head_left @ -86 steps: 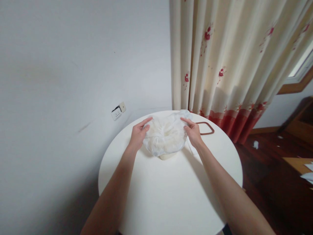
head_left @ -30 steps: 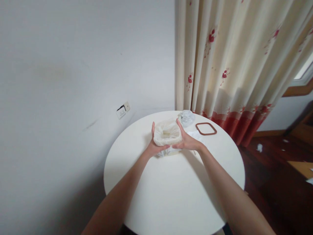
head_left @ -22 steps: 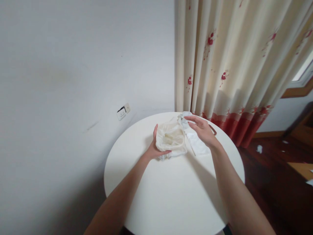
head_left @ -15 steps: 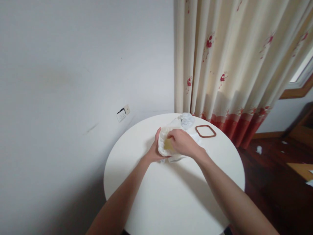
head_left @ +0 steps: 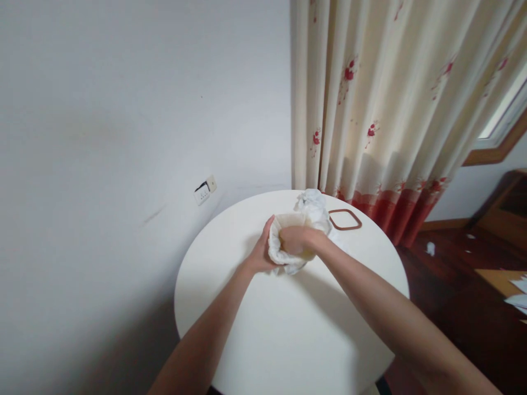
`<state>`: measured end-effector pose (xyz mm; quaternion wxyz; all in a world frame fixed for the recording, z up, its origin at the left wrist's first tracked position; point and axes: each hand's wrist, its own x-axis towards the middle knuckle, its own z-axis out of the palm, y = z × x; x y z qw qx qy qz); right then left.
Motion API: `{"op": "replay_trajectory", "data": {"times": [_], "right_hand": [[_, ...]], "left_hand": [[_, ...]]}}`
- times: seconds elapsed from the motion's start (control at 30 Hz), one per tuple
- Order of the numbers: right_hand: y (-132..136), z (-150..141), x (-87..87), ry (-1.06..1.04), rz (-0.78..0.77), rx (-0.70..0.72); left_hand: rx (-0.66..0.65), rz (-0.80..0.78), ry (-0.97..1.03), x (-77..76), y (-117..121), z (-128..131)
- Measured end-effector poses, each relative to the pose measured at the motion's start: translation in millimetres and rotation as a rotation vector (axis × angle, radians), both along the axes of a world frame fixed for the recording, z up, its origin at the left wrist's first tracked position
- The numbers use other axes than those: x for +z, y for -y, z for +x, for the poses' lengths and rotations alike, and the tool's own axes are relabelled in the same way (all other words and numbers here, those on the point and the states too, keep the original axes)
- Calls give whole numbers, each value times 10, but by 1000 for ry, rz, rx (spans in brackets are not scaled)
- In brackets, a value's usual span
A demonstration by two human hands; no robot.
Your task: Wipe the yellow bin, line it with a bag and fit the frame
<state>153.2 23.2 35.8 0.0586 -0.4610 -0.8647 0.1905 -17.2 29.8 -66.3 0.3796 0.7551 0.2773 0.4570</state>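
Observation:
A small cream container lined with a thin white plastic bag (head_left: 280,255) sits on the round white table (head_left: 288,329). My left hand (head_left: 262,253) cups its left side, fingers wrapped against the bag. My right hand (head_left: 297,240) is pushed down into the container's opening, fingers curled inside and hidden. Crumpled white plastic (head_left: 312,204) bunches up just behind the container.
A brown rounded-square ring (head_left: 345,219) lies on the table to the right of the container. A cream curtain with red flowers (head_left: 391,120) hangs behind. A wall socket (head_left: 205,190) is on the left wall. Dark wooden floor with paper scraps lies to the right.
Both hands first spread the bag over the container, then pressed its sides. My right hand lifted away to the right, came back, and now sits inside the opening. My left hand stayed on the side.

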Motion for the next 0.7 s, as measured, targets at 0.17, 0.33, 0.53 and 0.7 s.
{"op": "replay_trajectory", "data": {"times": [0.17, 0.33, 0.53, 0.7], "right_hand": [[214, 388, 151, -462, 446, -335], [-181, 686, -192, -706, 344, -759], [-565, 844, -610, -915, 260, -750], [-579, 747, -843, -764, 253, -737]], "left_hand": [[8, 15, 13, 21, 26, 12], [-9, 47, 9, 51, 31, 17], [-2, 56, -13, 3, -11, -25], [-17, 40, 18, -9, -12, -14]]}}
